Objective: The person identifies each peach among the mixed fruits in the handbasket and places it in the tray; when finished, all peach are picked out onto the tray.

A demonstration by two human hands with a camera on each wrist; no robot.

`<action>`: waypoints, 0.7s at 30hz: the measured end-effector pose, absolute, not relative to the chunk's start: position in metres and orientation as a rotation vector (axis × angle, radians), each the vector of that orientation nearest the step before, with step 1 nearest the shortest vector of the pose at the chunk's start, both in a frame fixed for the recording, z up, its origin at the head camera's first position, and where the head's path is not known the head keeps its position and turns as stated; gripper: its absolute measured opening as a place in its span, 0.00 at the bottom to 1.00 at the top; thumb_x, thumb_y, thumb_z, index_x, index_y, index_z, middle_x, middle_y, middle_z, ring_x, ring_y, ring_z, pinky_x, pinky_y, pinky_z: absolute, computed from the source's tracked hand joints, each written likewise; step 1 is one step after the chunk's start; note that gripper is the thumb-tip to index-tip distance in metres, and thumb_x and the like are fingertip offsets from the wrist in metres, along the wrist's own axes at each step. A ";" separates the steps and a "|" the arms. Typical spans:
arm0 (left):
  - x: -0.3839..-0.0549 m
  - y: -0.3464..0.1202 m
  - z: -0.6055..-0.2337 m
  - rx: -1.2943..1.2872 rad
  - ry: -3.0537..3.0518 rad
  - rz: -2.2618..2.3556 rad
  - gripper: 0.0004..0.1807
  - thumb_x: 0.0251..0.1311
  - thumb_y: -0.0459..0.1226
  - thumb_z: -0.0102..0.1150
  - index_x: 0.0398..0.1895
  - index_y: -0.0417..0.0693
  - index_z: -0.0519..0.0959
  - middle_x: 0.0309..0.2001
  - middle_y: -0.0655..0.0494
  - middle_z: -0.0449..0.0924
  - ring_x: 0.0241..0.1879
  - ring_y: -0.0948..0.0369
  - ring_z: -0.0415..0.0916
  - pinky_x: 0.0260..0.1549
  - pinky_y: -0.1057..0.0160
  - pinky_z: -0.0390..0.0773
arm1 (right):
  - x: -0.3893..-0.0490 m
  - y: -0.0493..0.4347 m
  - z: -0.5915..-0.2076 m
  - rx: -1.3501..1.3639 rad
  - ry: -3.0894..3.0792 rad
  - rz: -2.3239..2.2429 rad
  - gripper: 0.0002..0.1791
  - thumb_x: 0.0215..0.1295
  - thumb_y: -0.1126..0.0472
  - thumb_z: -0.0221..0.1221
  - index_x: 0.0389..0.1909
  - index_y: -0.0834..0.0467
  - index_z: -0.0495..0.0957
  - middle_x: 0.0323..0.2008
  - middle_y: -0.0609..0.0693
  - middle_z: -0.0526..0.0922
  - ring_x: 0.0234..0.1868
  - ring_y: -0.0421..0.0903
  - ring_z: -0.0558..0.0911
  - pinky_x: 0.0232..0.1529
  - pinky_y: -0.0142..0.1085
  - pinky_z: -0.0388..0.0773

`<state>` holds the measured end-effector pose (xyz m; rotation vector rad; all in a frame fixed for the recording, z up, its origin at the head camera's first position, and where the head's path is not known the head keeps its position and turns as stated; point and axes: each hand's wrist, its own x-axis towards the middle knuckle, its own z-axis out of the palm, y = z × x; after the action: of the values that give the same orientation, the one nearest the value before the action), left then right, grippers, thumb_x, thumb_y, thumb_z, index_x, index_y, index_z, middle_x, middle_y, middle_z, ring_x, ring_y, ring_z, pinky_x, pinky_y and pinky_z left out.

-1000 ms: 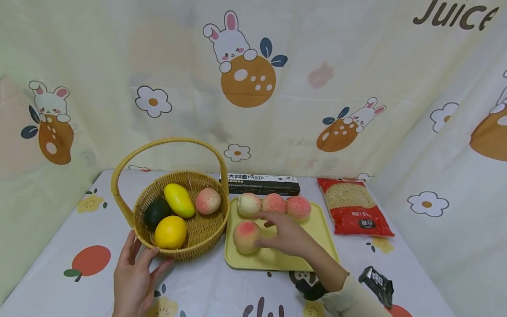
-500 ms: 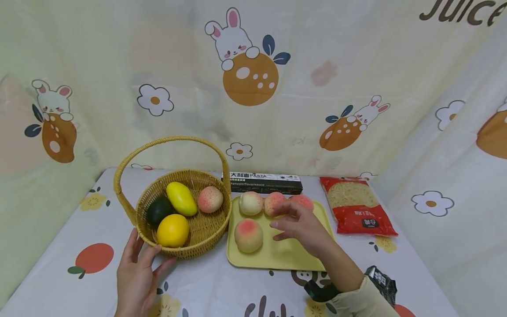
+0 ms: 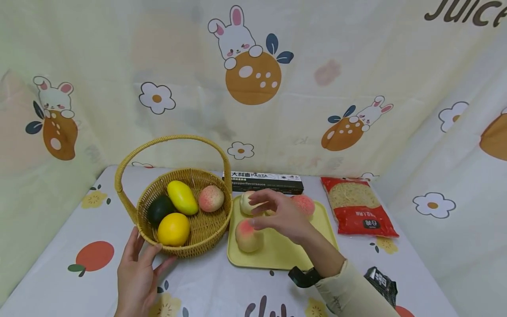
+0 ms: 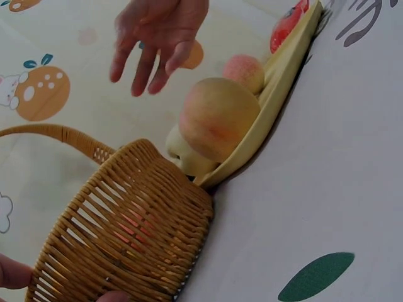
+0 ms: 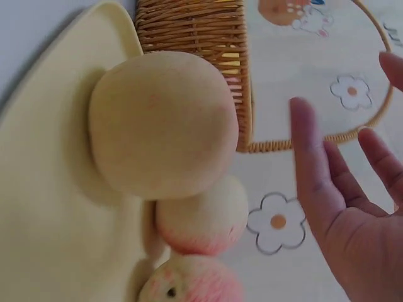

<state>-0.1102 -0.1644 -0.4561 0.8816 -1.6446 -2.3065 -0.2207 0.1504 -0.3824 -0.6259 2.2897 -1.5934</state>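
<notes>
My left hand (image 3: 136, 277) rests against the near left side of the wicker basket (image 3: 194, 251), fingers spread and touching its rim and wall. In the basket lie a dark green fruit (image 3: 160, 210), a yellow mango (image 3: 182, 197), a round yellow fruit (image 3: 173, 230) and a speckled peach (image 3: 211, 198). My right hand (image 3: 283, 216), fingers spread and holding nothing, hovers over the yellow tray (image 3: 285, 259). Below its fingers sits a large peach (image 3: 248, 240); behind are a pale peach (image 3: 246, 203) and a pink one (image 3: 304, 205). Another peach between them is mostly hidden by the hand.
Behind the tray lies a black pasta box (image 3: 265, 184). A red bag of pasta (image 3: 358, 207) is at the right, with a small black packet (image 3: 382, 284) nearer the front. The basket's tall arched handle (image 3: 174, 138) rises above its rim.
My right hand moved right, away from the large peach, then came back left and higher above the tray. My left hand stays at the basket, and the fruit has not moved.
</notes>
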 end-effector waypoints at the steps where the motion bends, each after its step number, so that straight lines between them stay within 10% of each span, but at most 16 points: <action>1: -0.110 -0.164 -0.456 0.881 -1.646 -2.305 0.47 0.76 0.34 0.52 0.85 0.82 0.42 0.88 0.63 0.37 0.81 0.47 0.57 0.52 0.47 0.88 | -0.223 0.146 -0.381 -0.676 2.336 -1.537 0.31 0.61 0.58 0.75 0.65 0.55 0.78 0.63 0.59 0.82 0.59 0.54 0.85 0.54 0.46 0.89; 21: -0.113 -0.166 -0.456 0.923 -1.633 -2.326 0.48 0.75 0.32 0.52 0.84 0.85 0.42 0.88 0.65 0.35 0.82 0.47 0.56 0.53 0.46 0.87 | -0.268 0.013 -0.363 -1.009 2.795 -0.333 0.32 0.63 0.56 0.72 0.68 0.53 0.79 0.64 0.52 0.83 0.68 0.52 0.77 0.66 0.45 0.82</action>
<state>-0.1135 -0.1659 -0.4559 0.9233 -1.6332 -2.3256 -0.2677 0.0128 -0.3629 -1.0085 2.7950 -0.3326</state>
